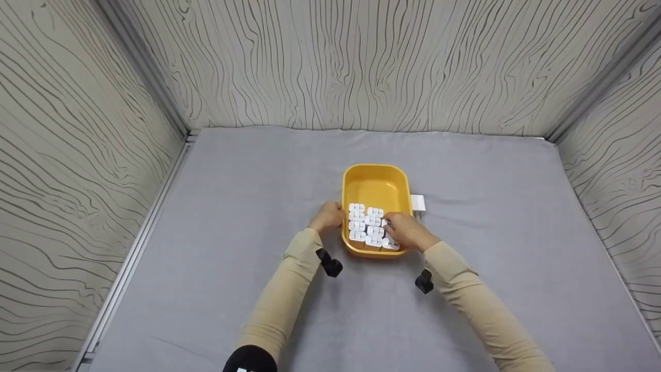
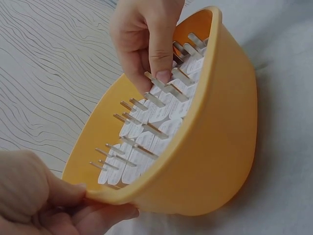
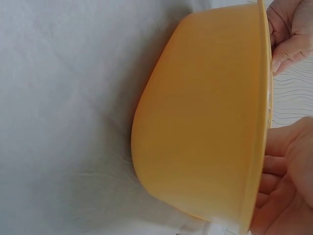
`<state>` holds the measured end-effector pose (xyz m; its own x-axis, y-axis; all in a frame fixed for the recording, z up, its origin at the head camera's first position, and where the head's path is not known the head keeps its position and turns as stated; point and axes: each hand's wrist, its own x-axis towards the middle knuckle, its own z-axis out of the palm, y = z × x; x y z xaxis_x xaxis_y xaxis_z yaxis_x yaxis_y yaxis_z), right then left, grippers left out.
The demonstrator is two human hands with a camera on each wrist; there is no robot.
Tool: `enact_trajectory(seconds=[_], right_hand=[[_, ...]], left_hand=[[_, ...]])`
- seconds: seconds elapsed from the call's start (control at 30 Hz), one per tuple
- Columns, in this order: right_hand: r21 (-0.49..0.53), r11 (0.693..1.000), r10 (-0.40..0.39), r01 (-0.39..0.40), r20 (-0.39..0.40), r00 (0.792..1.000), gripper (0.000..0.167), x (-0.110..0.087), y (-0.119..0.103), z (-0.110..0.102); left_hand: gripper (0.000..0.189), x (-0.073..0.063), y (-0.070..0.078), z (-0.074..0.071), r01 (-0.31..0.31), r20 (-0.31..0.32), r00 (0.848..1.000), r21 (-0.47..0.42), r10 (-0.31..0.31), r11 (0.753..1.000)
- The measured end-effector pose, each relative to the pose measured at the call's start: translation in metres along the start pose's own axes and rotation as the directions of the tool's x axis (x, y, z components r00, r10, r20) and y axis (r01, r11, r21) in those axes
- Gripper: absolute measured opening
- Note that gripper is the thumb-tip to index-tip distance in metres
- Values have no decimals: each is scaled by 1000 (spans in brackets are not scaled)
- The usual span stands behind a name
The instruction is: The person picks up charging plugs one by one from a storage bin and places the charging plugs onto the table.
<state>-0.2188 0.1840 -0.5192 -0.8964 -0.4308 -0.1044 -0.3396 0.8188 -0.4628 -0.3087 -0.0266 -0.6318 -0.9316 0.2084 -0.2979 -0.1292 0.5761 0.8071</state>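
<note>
A yellow plastic tub (image 1: 374,191) stands on the cloth, its near part packed with rows of white plug adapters (image 1: 357,226). Their flat metal prongs (image 2: 155,129) point up in the left wrist view. My left hand (image 1: 328,216) pinches the tub's left rim, thumb on top and fingers below. Reaching over the right rim, my right hand (image 1: 408,230) is down inside the tub, thumb and fingers pinching a white plug adapter at the right of the rows. The tub wall (image 3: 205,112) hides most of those fingertips in the right wrist view.
Just outside the tub's right side lies another white plug adapter (image 1: 418,202), its prongs toward me. Grey cloth (image 1: 248,206) covers the table. Patterned panels (image 1: 330,62) stand at the back and both sides. A round black object (image 1: 250,359) shows at the bottom edge.
</note>
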Motion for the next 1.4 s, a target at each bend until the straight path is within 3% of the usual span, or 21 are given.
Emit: enact_trajectory(seconds=[0.3,0.47,0.8,0.83,0.9,0.93,1.0,1.07,1.17,1.2,1.27,1.33,1.4], right_hand=[[-4,1000,-6,6,-6,1000,12,0,0,0],[-4,1000,-20,20,-13,1000,11,-1,0,1],[-8,999,-44,44,-35,998,10,-1,-2,1],[-9,999,-45,45,-36,998,10,-1,-2,0],[-1,999,-42,42,-37,998,10,-1,-3,-1],[1,999,-43,43,-38,998,10,-1,-3,-2],[-2,999,-52,52,-43,998,11,-1,-4,-4],[4,999,-52,52,-50,997,11,-2,-5,-6],[9,999,-48,49,-58,997,12,-5,-7,-10],[11,999,-46,47,-60,997,13,-5,-7,-11],[25,999,-36,38,-63,997,13,-7,-8,-14],[30,999,-30,32,-65,997,14,-8,-9,-16],[39,999,-18,20,-65,998,15,-10,-10,-17]], left_hand=[[30,16,-17,7,-54,-39,998,58,57,997],[29,22,-23,10,-39,-25,999,47,41,998],[26,21,-21,8,-30,-17,999,21,31,999],[26,18,-17,6,-11,-10,1000,19,12,1000],[25,10,-11,3,-37,-11,999,3,37,999],[25,2,-5,-1,-62,-8,998,-21,62,998],[26,-19,15,-10,-43,6,999,-39,43,998],[26,-44,41,-21,-6,16,1000,-48,7,999],[24,-75,77,-34,117,32,993,-15,-117,993],[24,-77,80,-35,126,32,992,-11,-126,992],[25,-69,68,-31,70,22,997,-25,-70,997],[27,-43,39,-20,9,13,1000,-39,-8,999],[26,-47,40,-21,1,20,1000,-65,1,998]])
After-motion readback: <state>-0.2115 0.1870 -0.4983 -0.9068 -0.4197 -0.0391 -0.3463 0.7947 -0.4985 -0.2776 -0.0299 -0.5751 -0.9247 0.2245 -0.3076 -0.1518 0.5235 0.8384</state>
